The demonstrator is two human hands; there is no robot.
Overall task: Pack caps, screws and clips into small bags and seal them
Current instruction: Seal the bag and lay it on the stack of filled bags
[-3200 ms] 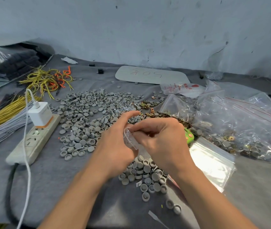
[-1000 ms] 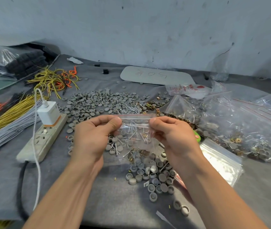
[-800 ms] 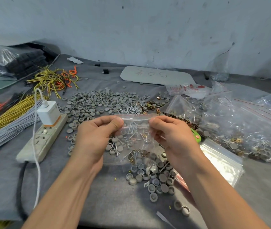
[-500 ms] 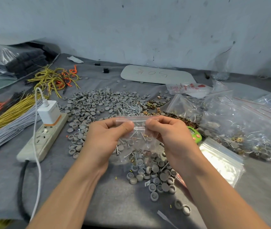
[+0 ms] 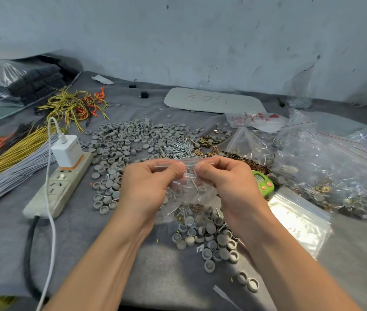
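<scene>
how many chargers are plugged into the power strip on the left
1. A white cube charger sits in the far socket of the beige power strip, its white cable trailing toward the viewer. The nearer sockets show no plug.

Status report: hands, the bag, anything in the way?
Left hand and right hand pinch small bag at zip strip. Screws, clips inside. Nothing in the way.

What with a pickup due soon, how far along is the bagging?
Done: a heap of filled bags lies on the right. In hand: the left hand and right hand pinch the zip strip of a small bag with mixed parts inside; whether it is fully sealed I cannot tell. Left: many loose caps, screws and clips, plus a stack of empty bags.
</scene>
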